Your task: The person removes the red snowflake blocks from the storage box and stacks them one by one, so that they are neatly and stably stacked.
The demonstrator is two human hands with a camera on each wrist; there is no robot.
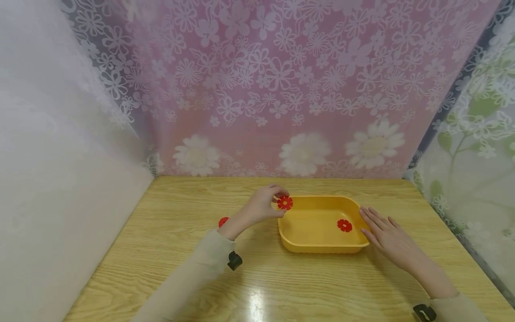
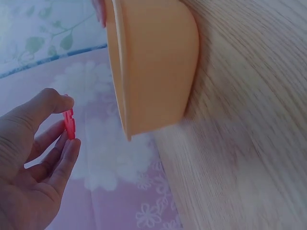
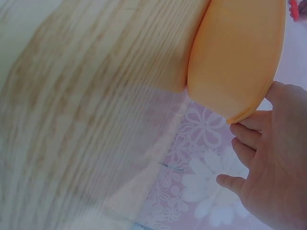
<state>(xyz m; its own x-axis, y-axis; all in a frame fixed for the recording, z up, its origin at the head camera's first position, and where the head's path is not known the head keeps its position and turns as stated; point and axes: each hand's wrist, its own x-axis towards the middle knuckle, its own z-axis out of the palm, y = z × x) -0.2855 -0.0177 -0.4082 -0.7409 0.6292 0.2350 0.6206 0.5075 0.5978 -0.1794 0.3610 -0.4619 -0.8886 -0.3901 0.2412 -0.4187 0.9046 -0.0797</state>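
Note:
Between thumb and fingertips, my left hand (image 1: 263,205) pinches a red notched plastic disc (image 1: 284,202) with a hole in its middle. That disc stands edge-on to the left wrist view, above the height of the basin's rim. In the head view it overlaps the left end of the yellow plastic basin (image 1: 314,248). A second red notched disc (image 1: 344,225) lies inside the basin toward the right. My right hand (image 1: 388,237) rests on the basin's right rim, its fingers fairly straight. Another red piece (image 1: 223,221) on the table is partly hidden behind my left wrist.
The wood-grain table (image 1: 169,268) carries the basin near its far side. Behind it hangs a pink flowered curtain (image 1: 249,112), with a pale wall (image 1: 72,156) at the left and a leaf-patterned curtain (image 1: 479,147) at the right.

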